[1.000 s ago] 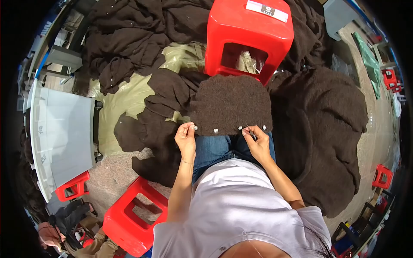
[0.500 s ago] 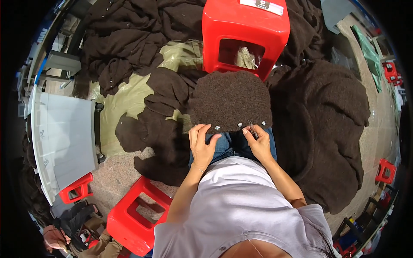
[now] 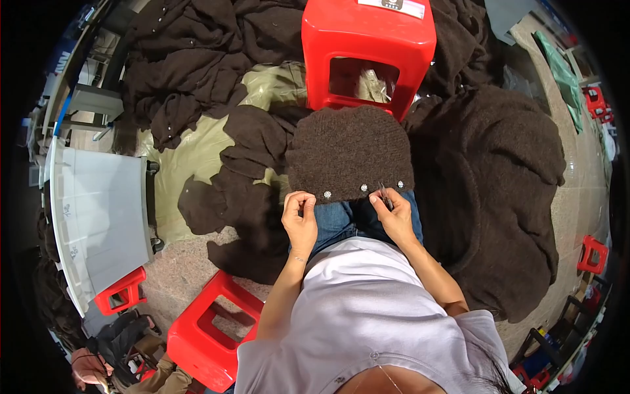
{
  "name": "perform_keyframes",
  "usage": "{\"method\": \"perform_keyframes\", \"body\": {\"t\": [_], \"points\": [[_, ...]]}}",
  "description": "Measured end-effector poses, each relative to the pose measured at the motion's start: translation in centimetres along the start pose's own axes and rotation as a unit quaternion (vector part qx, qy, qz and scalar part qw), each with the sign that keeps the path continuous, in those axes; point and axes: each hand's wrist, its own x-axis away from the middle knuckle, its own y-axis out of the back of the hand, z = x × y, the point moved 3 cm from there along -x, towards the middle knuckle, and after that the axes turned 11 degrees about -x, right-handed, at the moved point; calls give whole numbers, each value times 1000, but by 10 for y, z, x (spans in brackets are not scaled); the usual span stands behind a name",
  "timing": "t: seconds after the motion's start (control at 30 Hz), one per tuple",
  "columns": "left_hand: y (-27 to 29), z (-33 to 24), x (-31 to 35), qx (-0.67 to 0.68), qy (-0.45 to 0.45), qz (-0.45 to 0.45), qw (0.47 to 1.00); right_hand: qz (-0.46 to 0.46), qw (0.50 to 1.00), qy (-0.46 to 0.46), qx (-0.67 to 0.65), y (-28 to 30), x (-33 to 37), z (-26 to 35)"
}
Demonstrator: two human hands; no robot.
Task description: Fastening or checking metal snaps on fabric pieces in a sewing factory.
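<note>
A dark brown knitted piece (image 3: 351, 148) lies across my lap, its rounded end away from me. Along its near edge sit three shiny round buttons (image 3: 364, 188), spaced apart. My left hand (image 3: 300, 222) is closed in a pinch at the near left corner of the knit, beside the leftmost button. In the fingers of my right hand (image 3: 398, 220) is a pair of small dark thread snips (image 3: 386, 199). Their thin tips point away from me, between the middle and right buttons. Whether the blades are apart is too small to tell.
A red plastic stool (image 3: 371, 33) stands just beyond the knit, another red stool (image 3: 213, 331) at lower left. Brown knitwear (image 3: 508, 203) is heaped at right, with more piles (image 3: 184, 65) on yellowish plastic sheeting (image 3: 180, 164). A white wheeled bin (image 3: 105, 213) stands left.
My left hand has shifted slightly left along the near edge, and its thumb has drawn in against the fingers. My right hand keeps the snips in nearly the same place.
</note>
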Motion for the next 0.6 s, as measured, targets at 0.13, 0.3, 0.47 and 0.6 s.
{"method": "perform_keyframes", "body": {"t": [0.13,0.3,0.47,0.6], "points": [[0,-11,1,-4,-5,-86,996,-36,997,-23,-63,1,1,2],[-26,-64,3,-252,-254,20,934,-72,989,-47,-118,9,3,-1],[-51,-59,-2,-287,-284,74,912,-8,990,-74,-119,11,12,9],[-53,-51,0,-255,-217,115,935,32,982,-161,-93,13,16,1]]}}
